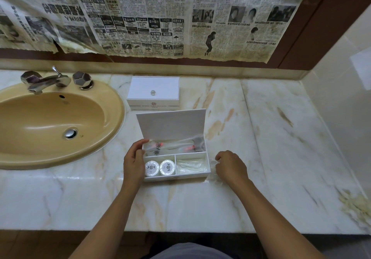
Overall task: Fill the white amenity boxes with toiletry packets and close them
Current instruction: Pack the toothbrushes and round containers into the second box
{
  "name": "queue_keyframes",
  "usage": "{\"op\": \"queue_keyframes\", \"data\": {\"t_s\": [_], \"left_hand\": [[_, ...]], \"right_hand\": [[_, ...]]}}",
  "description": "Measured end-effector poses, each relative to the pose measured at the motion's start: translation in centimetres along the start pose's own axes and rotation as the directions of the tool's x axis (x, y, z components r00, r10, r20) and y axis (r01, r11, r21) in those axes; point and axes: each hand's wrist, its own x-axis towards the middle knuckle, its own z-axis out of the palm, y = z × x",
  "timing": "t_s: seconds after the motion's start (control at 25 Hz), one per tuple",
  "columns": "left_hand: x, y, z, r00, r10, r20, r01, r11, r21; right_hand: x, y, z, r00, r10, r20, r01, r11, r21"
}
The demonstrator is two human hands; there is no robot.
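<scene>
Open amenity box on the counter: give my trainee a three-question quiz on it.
1. True or false: the open box has its lid standing upright.
2. What sits in its front-left compartment? A) two round packets B) a comb C) nothing
3. Which of the hands grips the box's left wall?

Key:
1. True.
2. A, two round packets.
3. The left hand; the right hand rests on a clear wrapper on the counter beside the box. The closed box stands behind.
</scene>
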Motion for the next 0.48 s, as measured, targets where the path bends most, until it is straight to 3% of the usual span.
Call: {"op": "queue_keyframes", "data": {"t_s": [0.48], "left_hand": [[0.1,-0.2,0.0,1.0,-0.016,-0.008,0.016,1.0,-0.01]], "right_hand": [[0.1,-0.8,-1.0,0.978,-0.003,-0.207,0.031,0.991,0.131]]}}
